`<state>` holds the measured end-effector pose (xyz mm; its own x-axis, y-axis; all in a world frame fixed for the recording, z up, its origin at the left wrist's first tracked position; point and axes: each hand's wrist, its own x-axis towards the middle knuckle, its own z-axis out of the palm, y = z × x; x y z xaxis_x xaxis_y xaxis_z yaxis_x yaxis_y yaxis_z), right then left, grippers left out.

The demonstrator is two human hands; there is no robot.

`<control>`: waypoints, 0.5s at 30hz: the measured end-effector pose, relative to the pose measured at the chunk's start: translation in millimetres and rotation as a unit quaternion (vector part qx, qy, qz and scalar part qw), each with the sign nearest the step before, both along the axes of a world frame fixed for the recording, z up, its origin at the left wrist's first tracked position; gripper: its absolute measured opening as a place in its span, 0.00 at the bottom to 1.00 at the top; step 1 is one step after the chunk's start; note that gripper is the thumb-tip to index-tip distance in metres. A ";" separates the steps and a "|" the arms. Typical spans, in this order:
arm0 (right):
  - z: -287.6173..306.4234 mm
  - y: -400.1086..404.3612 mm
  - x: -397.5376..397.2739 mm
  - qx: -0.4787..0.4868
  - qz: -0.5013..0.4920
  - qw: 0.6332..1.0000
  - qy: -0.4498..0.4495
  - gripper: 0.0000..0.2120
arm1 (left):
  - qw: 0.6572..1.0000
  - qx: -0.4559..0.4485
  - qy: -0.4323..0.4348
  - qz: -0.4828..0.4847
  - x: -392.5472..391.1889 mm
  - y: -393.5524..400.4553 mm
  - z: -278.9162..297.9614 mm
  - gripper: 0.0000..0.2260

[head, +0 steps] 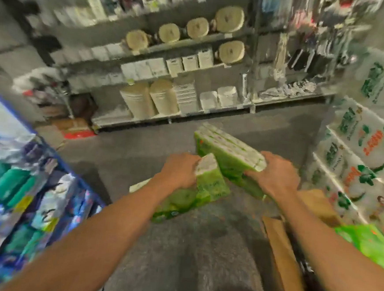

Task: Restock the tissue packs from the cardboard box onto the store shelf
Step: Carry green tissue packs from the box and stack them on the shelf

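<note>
Dim indoor light, whole picture smeared with blur, worst at nine o'clock, edges bent, print perhaps too fuzzy to read

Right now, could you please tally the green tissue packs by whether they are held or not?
Held in the left hand: 1 green tissue pack
Held in the right hand: 1 green tissue pack
By the cardboard box, unheld: 1 green pack
Total: 3

Bare grey floor (178, 247) lies open ahead, up to the far shelf unit (166, 111). The cardboard box (279, 251) blocks the floor's right edge — stacked white packs (356, 144) wall that side; a blue rack (22, 189) walls the left.
</note>
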<state>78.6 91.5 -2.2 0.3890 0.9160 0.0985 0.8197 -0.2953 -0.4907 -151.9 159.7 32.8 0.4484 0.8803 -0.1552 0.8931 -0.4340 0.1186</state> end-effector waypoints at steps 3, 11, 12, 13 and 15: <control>28.4 24.1 -94.4 0.048 0.089 0.994 0.033 0.28 | 0.994 0.031 0.027 0.105 -108.0 -17.9 26.7 0.28; 93.4 51.0 -410.6 0.122 0.313 0.935 0.112 0.32 | 0.938 0.100 0.028 0.329 -397.6 -125.0 113.1 0.22; 106.0 45.1 -452.9 0.143 0.336 0.923 0.124 0.33 | 0.929 0.112 0.030 0.351 -433.4 -141.5 125.2 0.21; 118.1 38.6 -493.5 0.157 0.354 0.912 0.134 0.32 | 0.918 0.127 0.039 0.374 -467.9 -157.3 137.0 0.20; 141.1 25.6 -571.4 0.177 0.388 0.893 0.142 0.32 | 0.890 0.168 0.052 0.420 -533.9 -188.2 159.3 0.16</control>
